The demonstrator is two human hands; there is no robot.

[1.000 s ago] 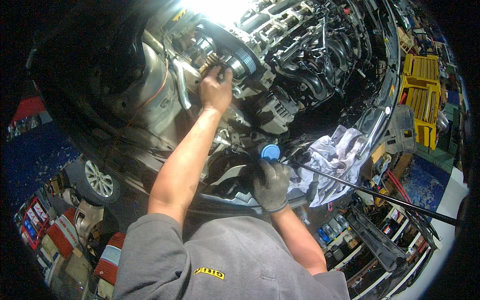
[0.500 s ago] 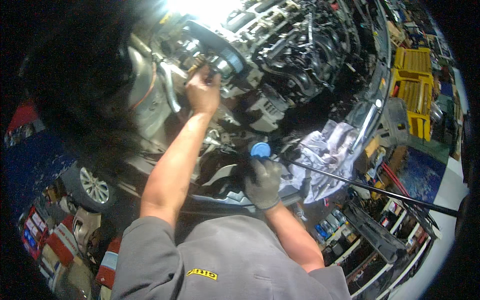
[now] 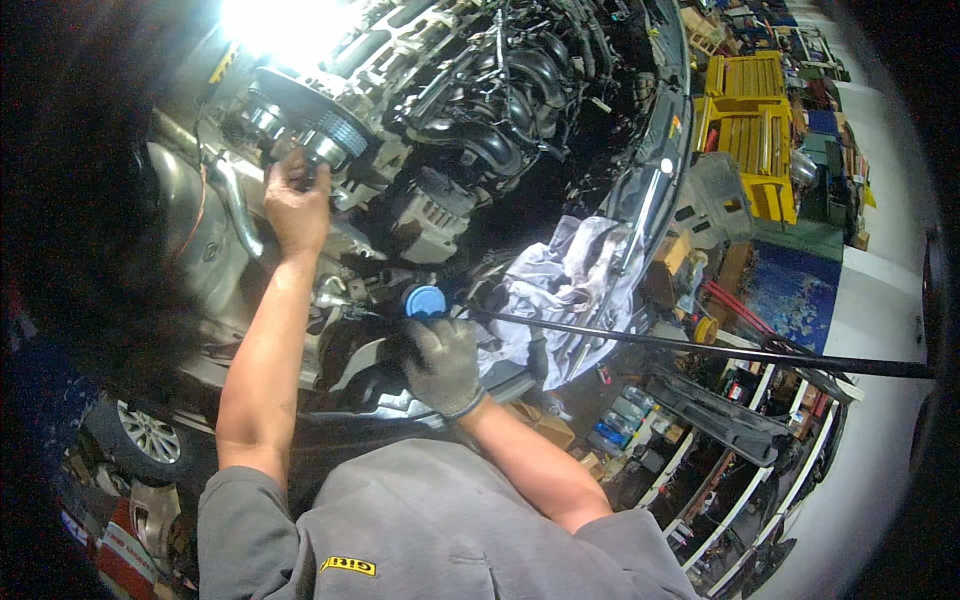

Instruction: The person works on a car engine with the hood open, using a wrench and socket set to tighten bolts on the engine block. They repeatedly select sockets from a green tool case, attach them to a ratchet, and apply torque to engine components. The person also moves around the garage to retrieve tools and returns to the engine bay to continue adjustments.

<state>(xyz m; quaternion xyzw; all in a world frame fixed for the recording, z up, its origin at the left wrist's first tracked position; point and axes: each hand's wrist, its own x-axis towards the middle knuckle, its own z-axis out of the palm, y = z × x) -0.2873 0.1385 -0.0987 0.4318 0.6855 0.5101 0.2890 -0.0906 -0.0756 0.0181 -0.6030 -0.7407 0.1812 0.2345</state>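
My bare left hand (image 3: 297,205) reaches deep into an open engine bay, its fingers curled beside a ribbed metal pulley (image 3: 342,138). What the fingers hold, if anything, is hidden. Above the hand, a dark round cover or wheel rim (image 3: 300,92) curves over the pulley. My right hand (image 3: 443,368) wears a grey glove and has bent fingers at the near edge of the bay. Just beyond its knuckles stands a round blue cap (image 3: 425,301). The gloved fingertips vanish in dark shadow below that cap, so I cannot make out what they grip.
A crumpled white cloth (image 3: 570,285) lies over the bay's right edge. From beside it a thin black rod (image 3: 720,350) runs rightward. Black engine pipes (image 3: 500,130) fill the middle. A bright lamp (image 3: 285,25) glares at the top. Yellow racks (image 3: 750,130) and shelving (image 3: 720,500) stand right.
The view has swung, so the engine bay and both hands appear farther left. A brownish-gold thing by my left fingertips no longer shows clearly. My right hand stays near the blue cap.
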